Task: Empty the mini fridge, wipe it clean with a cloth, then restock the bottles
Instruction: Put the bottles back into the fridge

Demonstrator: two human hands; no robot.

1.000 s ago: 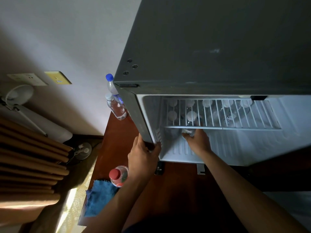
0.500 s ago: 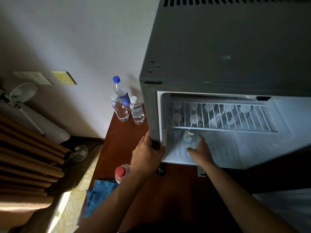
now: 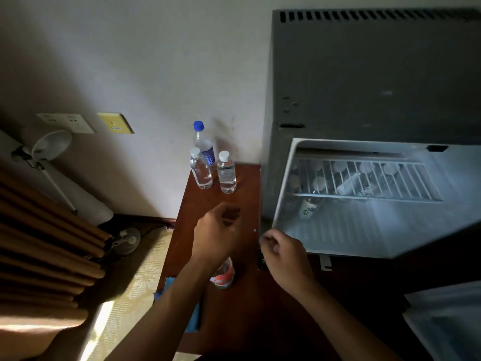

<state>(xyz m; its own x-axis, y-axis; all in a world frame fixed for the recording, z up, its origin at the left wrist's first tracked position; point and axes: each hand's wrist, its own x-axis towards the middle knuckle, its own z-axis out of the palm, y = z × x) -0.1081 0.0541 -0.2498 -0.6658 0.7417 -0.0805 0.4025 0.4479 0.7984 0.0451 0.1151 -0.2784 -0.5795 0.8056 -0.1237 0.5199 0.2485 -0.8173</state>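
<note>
L hand [image 3: 217, 230]: fingers loosely curled, nothing held, raised over dark red wooden tabletop [image 3: 244, 303] | R hand [image 3: 282, 252]: fingers curled, contents indeterminable, at front-left corner of open grey mini fridge [image 3: 364, 82] | clear plastic bottles w/ white caps [image 3: 338, 175] seen under white wire shelf [image 3: 369, 179] | blue cloth [image 3: 194, 319] at tabletop edge, partly hidden by L forearm.

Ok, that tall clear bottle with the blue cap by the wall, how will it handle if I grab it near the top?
The tall clear plastic bottle with the blue cap is slim and upright, so it probably tips easily when nudged high. It looks full, likely heavy for its width. Two short white-capped clear bottles stand close in front; it could knock them.
</note>
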